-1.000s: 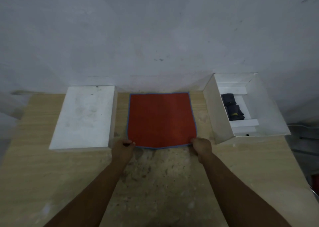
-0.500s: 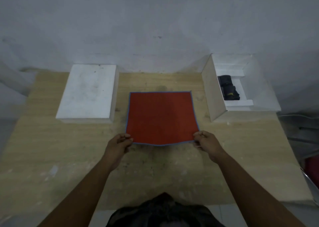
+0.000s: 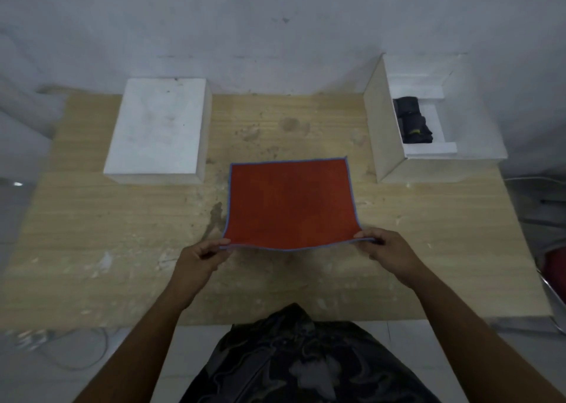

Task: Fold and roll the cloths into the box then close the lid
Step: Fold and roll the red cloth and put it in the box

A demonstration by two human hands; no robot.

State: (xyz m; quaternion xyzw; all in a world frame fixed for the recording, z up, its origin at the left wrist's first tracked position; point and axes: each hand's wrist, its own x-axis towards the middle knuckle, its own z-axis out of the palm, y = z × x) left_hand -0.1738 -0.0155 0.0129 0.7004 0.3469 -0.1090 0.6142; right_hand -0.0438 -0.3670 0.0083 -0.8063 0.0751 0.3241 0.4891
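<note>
The red cloth (image 3: 289,202) has slid back from the far edge of the counter (image 3: 122,234) toward its near edge. The left grip (image 3: 199,257) and right grip (image 3: 386,249) each pinch a near corner, lifting that hem. The stained pale-wood counter meets a grey-white wall (image 3: 275,19). A white lid (image 3: 159,126) lies at the far left corner. The open white box (image 3: 379,126), at the far right corner, holds a dark rolled cloth (image 3: 412,123) with an unreadable yellow mark.

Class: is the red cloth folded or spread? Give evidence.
Spread: the red cloth shows one open sheet; left hand and right hand pinch its near corners.
</note>
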